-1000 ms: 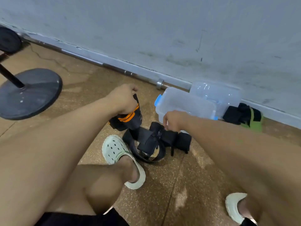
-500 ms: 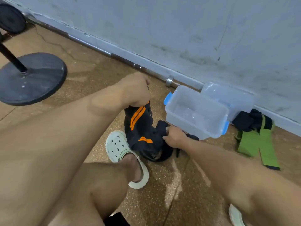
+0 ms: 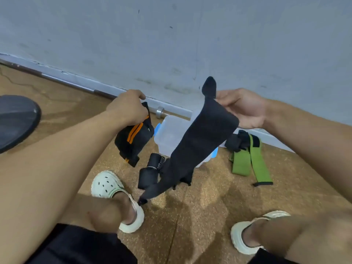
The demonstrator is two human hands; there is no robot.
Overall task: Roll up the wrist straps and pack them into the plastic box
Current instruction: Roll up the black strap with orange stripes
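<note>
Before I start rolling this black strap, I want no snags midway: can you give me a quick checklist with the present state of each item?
1. Right hand pinches the plain black strap near its top end: ok.
2. Strap hangs free to roll: not ok, its lower end trails to the floor by the left shoe.
3. Left hand free to help: not ok, it grips the orange-striped strap.
4. Plastic box open: ok, no lid on it.
5. Box empty: cannot tell, the strap hides part of it.
6. Green straps clear of the work: ok, on the floor aside.
</note>
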